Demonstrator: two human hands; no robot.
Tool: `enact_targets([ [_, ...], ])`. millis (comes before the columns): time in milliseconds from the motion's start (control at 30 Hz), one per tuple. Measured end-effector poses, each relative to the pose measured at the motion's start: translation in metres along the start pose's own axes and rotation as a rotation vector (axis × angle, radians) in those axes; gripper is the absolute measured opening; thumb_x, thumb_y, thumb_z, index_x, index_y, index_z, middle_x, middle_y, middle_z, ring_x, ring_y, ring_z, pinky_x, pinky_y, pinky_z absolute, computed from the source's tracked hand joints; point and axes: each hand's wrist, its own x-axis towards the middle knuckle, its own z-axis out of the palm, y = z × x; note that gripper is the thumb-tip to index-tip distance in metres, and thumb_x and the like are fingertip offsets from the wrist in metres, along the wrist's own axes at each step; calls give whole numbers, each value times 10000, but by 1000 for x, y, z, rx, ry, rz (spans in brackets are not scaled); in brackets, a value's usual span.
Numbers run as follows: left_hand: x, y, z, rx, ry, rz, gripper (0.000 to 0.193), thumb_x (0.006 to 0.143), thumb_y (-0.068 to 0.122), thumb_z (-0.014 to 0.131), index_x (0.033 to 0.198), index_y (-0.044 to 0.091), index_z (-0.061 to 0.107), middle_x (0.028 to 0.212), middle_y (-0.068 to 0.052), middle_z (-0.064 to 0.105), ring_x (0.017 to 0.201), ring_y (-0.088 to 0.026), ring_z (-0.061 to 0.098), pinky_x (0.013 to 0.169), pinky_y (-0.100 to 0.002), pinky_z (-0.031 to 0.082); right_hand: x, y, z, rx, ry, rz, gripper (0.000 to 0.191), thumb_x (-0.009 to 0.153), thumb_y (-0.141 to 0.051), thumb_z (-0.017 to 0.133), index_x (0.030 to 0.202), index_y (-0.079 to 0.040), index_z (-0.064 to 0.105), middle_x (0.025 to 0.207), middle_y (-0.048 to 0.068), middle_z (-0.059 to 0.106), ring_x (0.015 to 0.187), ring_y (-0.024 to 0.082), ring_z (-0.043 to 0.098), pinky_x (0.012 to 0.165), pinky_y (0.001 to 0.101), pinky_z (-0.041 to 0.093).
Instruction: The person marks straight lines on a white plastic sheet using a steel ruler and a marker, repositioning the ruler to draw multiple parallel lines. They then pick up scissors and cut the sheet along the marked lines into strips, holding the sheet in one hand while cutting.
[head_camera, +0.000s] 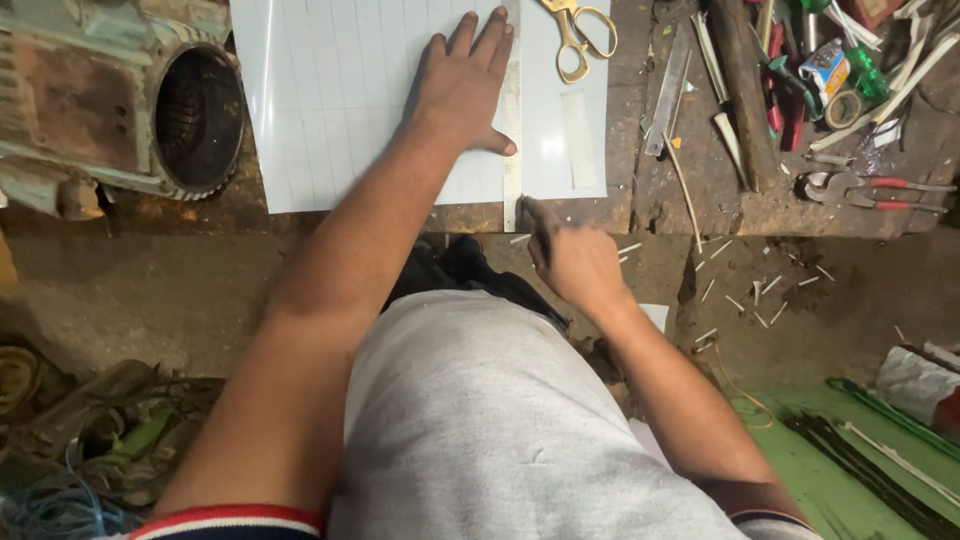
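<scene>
A large white sheet (340, 100) with a faint ruled grid lies on the worn workbench (700, 200). My left hand (462, 88) presses flat on the sheet, fingers spread, holding a metal ruler (512, 120) that runs lengthwise beside my thumb. My right hand (570, 262) is at the sheet's near edge, closed around a thin dark pen-like tool (534, 222) whose tip sits at the ruler's lower end. A small white strip (578, 140) lies on the sheet to the right of the ruler.
Gold-handled scissors (578, 38) lie at the sheet's far edge. An old motor housing (120, 110) stands at the left. Hand tools, red-handled pliers (870, 190), a tape roll (842, 108) and a steel rule (668, 90) clutter the right of the bench. Short white offcuts (760, 290) litter the floor.
</scene>
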Motion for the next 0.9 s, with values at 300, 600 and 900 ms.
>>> enact_targets([
  [300,6,6,-18,46,-82,-30,1436,540,703,901,1588,-19,236,1675,-173,146,1506,-412,194,1124,-607,313,145,-22,-86,72,520,-182,399,966,-212,676,1357,-143,639,876,189,735,741,414,690,638,526,543],
  [600,6,3,-12,35,-80,-23,1439,536,690,906,1598,-12,236,1675,-169,152,1501,-411,198,1115,-598,325,87,-12,-64,-32,88,-59,488,964,-338,605,1435,-216,566,811,241,707,705,453,678,638,568,541],
  [900,-19,-2,17,-76,164,-3,1244,629,616,884,1559,19,311,1632,-158,250,1473,-372,266,1132,-570,324,-35,6,-3,190,200,22,527,943,-234,628,1463,-203,549,859,186,737,760,397,708,710,506,557],
])
